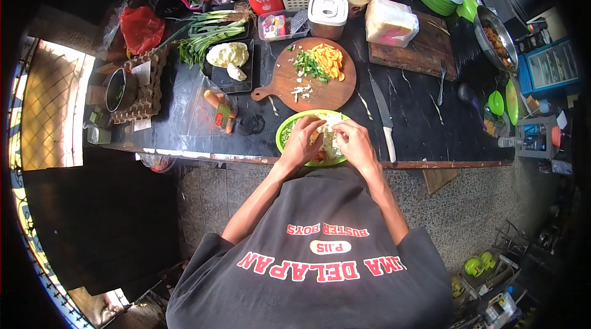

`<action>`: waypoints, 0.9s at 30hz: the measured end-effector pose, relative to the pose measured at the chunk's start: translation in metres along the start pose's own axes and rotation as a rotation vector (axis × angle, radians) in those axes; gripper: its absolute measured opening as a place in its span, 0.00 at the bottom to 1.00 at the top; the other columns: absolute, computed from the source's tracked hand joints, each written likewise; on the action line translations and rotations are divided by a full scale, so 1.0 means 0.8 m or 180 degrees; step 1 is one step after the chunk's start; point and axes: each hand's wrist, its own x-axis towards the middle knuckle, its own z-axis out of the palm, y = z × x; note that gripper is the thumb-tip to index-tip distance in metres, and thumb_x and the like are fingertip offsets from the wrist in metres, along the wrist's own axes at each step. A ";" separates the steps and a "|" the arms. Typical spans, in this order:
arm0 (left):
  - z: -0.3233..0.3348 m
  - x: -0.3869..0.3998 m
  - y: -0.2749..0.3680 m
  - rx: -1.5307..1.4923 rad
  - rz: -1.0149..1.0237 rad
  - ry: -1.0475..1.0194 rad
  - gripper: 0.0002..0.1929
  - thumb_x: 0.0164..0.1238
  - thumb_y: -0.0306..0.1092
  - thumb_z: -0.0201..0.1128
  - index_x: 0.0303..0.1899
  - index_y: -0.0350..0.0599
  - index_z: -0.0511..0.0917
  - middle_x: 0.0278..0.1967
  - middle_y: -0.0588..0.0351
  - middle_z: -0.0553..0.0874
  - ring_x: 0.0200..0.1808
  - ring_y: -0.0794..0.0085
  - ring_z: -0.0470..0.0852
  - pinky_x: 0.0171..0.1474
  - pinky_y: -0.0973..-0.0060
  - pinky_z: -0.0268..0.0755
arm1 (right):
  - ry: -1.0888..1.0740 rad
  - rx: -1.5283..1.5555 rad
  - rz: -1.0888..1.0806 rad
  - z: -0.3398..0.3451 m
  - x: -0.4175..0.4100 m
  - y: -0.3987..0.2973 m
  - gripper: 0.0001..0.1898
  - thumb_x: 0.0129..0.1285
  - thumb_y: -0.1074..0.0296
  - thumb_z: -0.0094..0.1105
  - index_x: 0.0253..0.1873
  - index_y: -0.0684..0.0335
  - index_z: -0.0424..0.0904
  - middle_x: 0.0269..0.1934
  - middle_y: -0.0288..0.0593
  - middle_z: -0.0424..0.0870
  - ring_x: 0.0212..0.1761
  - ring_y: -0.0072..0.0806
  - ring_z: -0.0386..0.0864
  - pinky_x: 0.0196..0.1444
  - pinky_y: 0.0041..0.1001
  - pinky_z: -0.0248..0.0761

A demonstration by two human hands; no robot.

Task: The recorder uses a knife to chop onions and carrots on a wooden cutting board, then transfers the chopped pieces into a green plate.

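Observation:
Both hands are over a lime-green bowl [341,160] of chopped vegetables at the table's front edge. My left hand [304,137] reaches in over the bowl's left part, fingers curled; whether they grip anything is hidden. My right hand [353,139] has its fingertips bent together near pale shredded pieces, probably cabbage; its hold is unclear. Just behind the bowl is a round wooden cutting board [314,93] with sliced carrots [328,61], chopped greens [309,68] and small white pieces [302,92]. A knife with a white handle [389,144] lies to the right.
Carrots in a plastic bag [217,107] and a black tray [247,84] with cabbage [228,55] lie left, near green onions [208,33]. A rectangular wooden board [415,58] bears a wrapped white block [391,21]; a fork [442,82] lies right. An egg carton [152,98] stands far left.

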 end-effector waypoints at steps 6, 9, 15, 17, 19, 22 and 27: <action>-0.001 0.000 -0.004 0.0012 0.0100 -0.0064 0.19 0.68 0.25 0.71 0.60 0.38 0.87 0.59 0.42 0.88 0.62 0.46 0.85 0.67 0.56 0.77 | -0.0029 -0.0085 -0.0006 -0.006 0.006 -0.007 0.09 0.70 0.78 0.63 0.51 0.71 0.89 0.45 0.57 0.91 0.50 0.54 0.90 0.55 0.43 0.83; -0.014 0.008 -0.001 0.0014 0.0052 0.0087 0.19 0.68 0.25 0.72 0.60 0.38 0.87 0.58 0.42 0.88 0.60 0.47 0.85 0.66 0.56 0.78 | 0.0075 -0.0018 0.0096 -0.011 0.018 -0.005 0.09 0.69 0.78 0.64 0.50 0.71 0.89 0.44 0.57 0.91 0.50 0.53 0.90 0.55 0.42 0.83; -0.047 0.039 -0.057 0.0578 0.0230 0.0717 0.18 0.66 0.22 0.72 0.57 0.37 0.85 0.54 0.43 0.86 0.58 0.46 0.83 0.63 0.55 0.77 | 0.0039 -0.0383 -0.0031 0.015 0.068 0.019 0.13 0.68 0.75 0.68 0.56 0.68 0.87 0.50 0.54 0.89 0.55 0.52 0.86 0.63 0.44 0.79; -0.059 0.057 -0.064 0.0570 -0.0043 0.0486 0.18 0.65 0.22 0.72 0.57 0.38 0.85 0.54 0.43 0.85 0.58 0.45 0.82 0.63 0.55 0.76 | -0.0029 -0.0428 -0.0069 0.035 0.090 0.029 0.16 0.68 0.75 0.68 0.59 0.68 0.86 0.54 0.54 0.87 0.61 0.53 0.82 0.69 0.44 0.75; -0.062 0.064 -0.092 0.0597 -0.0132 0.0505 0.21 0.63 0.24 0.75 0.58 0.38 0.85 0.55 0.43 0.84 0.59 0.45 0.81 0.64 0.55 0.76 | -0.0101 -0.0366 -0.0080 0.066 0.115 0.042 0.21 0.65 0.75 0.71 0.63 0.72 0.83 0.57 0.57 0.82 0.63 0.53 0.80 0.70 0.43 0.74; -0.058 0.080 -0.102 0.0521 -0.0312 0.0405 0.26 0.61 0.26 0.79 0.62 0.36 0.84 0.55 0.42 0.84 0.58 0.44 0.81 0.64 0.54 0.76 | -0.0138 -0.0296 0.0024 0.107 0.151 0.060 0.29 0.59 0.80 0.71 0.67 0.79 0.78 0.58 0.60 0.75 0.65 0.54 0.77 0.70 0.42 0.74; -0.056 0.095 -0.115 0.0541 -0.0352 0.0448 0.28 0.61 0.24 0.79 0.65 0.36 0.85 0.52 0.44 0.85 0.48 0.56 0.88 0.52 0.67 0.85 | -0.0022 -0.0449 -0.0145 0.139 0.187 0.051 0.30 0.57 0.83 0.67 0.67 0.76 0.79 0.55 0.59 0.74 0.60 0.55 0.76 0.66 0.45 0.75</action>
